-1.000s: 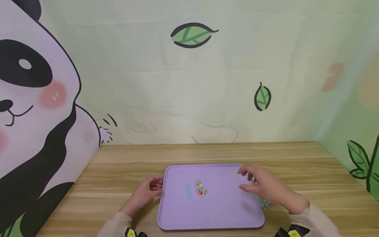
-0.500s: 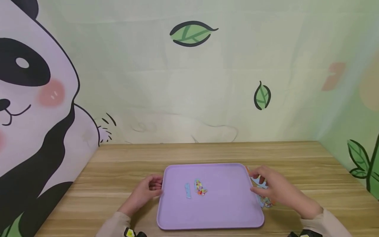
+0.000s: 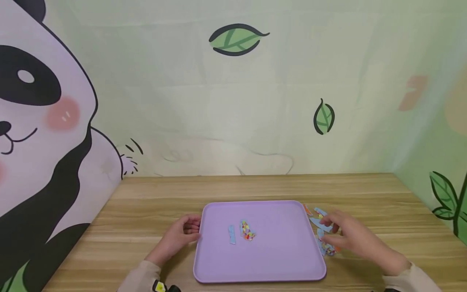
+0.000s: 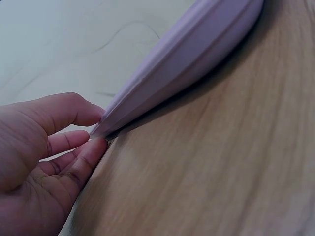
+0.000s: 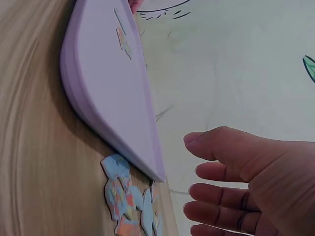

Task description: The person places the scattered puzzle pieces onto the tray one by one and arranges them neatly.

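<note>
My left hand [image 3: 181, 233] holds the left rim of a light purple tray [image 3: 277, 263]. In the left wrist view its thumb and fingertips meet at the tray's edge. Two puzzle pieces lie on the tray: a narrow pale blue one [image 3: 232, 234] and a multicoloured one [image 3: 247, 231]. My right hand [image 3: 352, 235] is over the table beyond the tray's right side, fingers loosely bent and apart, holding nothing. Below and beside it lie several loose puzzle pieces [image 5: 118, 191], blue, orange and mixed colours, partly hidden by the hand in the head view.
The wooden table [image 3: 153, 198] runs back to a pale green wall cloth [image 3: 175, 101] with a painted panda [image 3: 54, 121] at left and painted leaves. Some loose pieces lie close against the tray's right edge.
My right hand has moved right, from over the tray's right part to above the loose pieces, uncovering more of them. The left hand and the pieces on the tray stay put.
</note>
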Motion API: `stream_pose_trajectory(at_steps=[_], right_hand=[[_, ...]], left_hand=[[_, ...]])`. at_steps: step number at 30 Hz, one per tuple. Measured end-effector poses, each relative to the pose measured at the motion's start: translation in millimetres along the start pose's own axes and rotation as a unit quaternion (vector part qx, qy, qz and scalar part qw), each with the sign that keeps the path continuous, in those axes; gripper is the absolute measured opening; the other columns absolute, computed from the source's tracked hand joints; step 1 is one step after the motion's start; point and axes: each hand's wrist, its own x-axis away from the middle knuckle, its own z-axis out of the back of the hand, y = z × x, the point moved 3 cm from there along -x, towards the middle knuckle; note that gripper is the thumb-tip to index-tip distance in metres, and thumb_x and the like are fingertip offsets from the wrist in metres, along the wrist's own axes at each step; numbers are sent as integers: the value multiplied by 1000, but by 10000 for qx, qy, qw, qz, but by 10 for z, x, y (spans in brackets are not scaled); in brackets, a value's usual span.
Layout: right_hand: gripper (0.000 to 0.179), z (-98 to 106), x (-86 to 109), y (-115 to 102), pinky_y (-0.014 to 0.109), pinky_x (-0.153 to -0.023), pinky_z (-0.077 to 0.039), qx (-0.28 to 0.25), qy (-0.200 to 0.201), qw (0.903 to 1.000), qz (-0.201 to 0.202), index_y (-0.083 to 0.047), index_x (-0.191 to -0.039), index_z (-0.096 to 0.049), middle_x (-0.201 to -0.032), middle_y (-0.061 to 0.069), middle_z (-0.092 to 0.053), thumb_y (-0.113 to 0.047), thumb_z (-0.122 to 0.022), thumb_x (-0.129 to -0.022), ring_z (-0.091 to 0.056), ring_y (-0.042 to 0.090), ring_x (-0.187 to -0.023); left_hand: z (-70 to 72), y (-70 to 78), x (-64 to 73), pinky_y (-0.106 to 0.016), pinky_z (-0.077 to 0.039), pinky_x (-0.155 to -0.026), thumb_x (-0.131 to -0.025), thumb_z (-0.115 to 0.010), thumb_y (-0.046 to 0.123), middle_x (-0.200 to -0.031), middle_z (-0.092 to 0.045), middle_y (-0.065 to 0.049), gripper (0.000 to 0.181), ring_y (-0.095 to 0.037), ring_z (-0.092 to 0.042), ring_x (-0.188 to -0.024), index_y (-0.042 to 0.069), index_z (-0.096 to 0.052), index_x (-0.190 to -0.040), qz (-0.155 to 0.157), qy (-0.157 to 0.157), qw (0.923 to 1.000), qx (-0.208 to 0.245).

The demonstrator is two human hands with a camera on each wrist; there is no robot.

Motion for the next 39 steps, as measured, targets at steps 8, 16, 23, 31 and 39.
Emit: stream_pose_trajectory(at_steps=[8,16,23,31,39], right_hand=[[31,-18,100,128,19,-55,-46,159,62,9998,90,-6,-98,-65,-88,2,-65,-12,-81,-72,-52,-1,-71],[31,-64,175,264,20,-57,-47,145,-188,9997,-96,-4,-99,-65,-88,0,-66,-13,-80,-73,-52,-2,-72],[22,-101,211,321,20,-57,-46,151,-548,9976,-405,-9,-93,-67,-86,-4,-65,-17,-78,-76,-50,-2,-71],[21,-145,264,359,19,-58,-44,241,-583,9969,-464,-10,-92,-69,-82,-10,-56,-16,-78,-74,-47,-4,-71],[21,-160,269,364,19,-58,-43,372,-620,9966,-404,-12,-92,-68,-82,-11,-55,-17,-78,-75,-44,-4,-73]], left_hand=[[-5,-11,2,-22,-54,-82,-82,-69,-4,-112,-61,-24,46,-24,-62,-98,-13,-50,-123,46,-23,10000,6],[-4,-18,0,-25,-54,-84,-82,-69,-3,-112,-60,-24,47,-24,-62,-98,-13,-50,-124,78,-66,9999,-20],[-6,1,-3,-22,-54,-83,-82,-68,-4,-112,-60,-24,47,-23,-62,-97,-13,-50,-124,70,-56,10000,-28],[-7,14,-12,-21,-54,-83,-82,-69,-4,-111,-61,-23,45,-22,-62,-96,-11,-52,-123,106,20,9999,-73],[9,-12,-3,-19,-54,-83,-82,-68,-4,-112,-60,-24,46,-19,-61,-96,-12,-51,-124,35,-14,10000,-48]])
